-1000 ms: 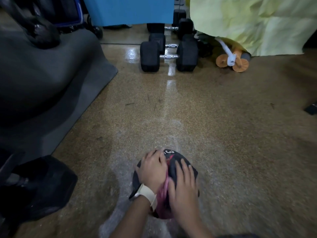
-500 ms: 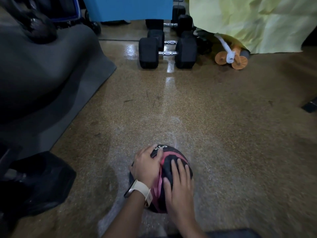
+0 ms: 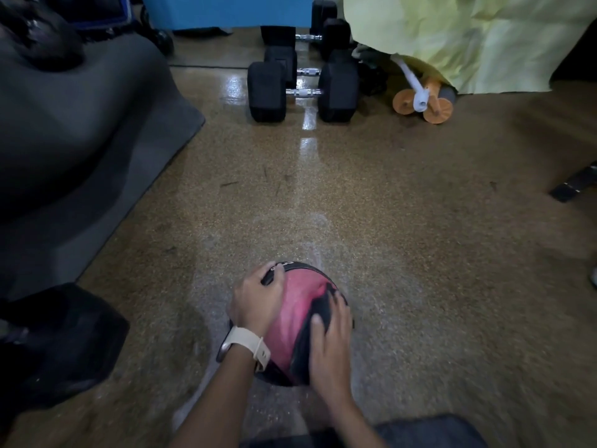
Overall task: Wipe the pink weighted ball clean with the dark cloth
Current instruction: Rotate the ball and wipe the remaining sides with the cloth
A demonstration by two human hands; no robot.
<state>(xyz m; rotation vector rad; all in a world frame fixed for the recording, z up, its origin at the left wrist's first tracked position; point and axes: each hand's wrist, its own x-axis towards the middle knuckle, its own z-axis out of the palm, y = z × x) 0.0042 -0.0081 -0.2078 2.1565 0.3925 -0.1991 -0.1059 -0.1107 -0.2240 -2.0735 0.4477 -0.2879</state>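
- Ball: the pink ball [image 3: 295, 315] sat on the floor [image 3: 420, 253] just in front of you, well apart from the dumbbells [image 3: 303, 92] at the far end.
- Left hand: your left hand [image 3: 258, 302], watch [image 3: 245, 345] on its wrist, kept its fingers curled over the ball's upper left side, steadying it where it had been a second before.
- Right hand: your right hand [image 3: 331, 347] lay with fingers nearly straight, pressing the dark cloth [image 3: 319, 305] flat against the ball's right side and clasping nothing.
- Change: within the last second the cloth slid off the crown, down toward the right and near side. A broad pink band between your hands, mostly covered before, was bared.
- Meaning: the top appeared wiped. The far side, the patch under your left hand and the underside probably remained, so a turn of the ball looked due.
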